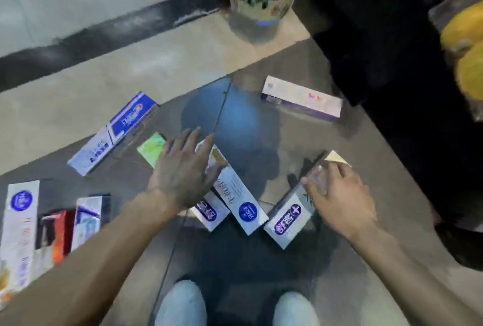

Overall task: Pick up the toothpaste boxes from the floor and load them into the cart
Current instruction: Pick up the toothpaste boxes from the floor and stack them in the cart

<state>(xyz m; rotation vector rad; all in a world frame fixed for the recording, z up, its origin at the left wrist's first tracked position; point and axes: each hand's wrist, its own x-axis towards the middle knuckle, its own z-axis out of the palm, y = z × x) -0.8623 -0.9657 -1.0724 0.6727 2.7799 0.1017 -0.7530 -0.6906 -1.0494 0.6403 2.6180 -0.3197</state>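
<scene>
Reaching down, toothpaste boxes are being gathered from the floor (261,127).
A white box (288,212) is being gripped by the right hand (339,200); the left hand (183,168), fingers spread, is hovering over another box (235,189).

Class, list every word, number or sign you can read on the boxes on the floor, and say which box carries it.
"+": in the purple badge on the purple-badge box that the right hand grips; the characters beside it are too blurred.
Blue box: white lettering, unreadable.
White box and tall white box: round blue logos, characters blurred.
Pale box: unreadable.
</scene>
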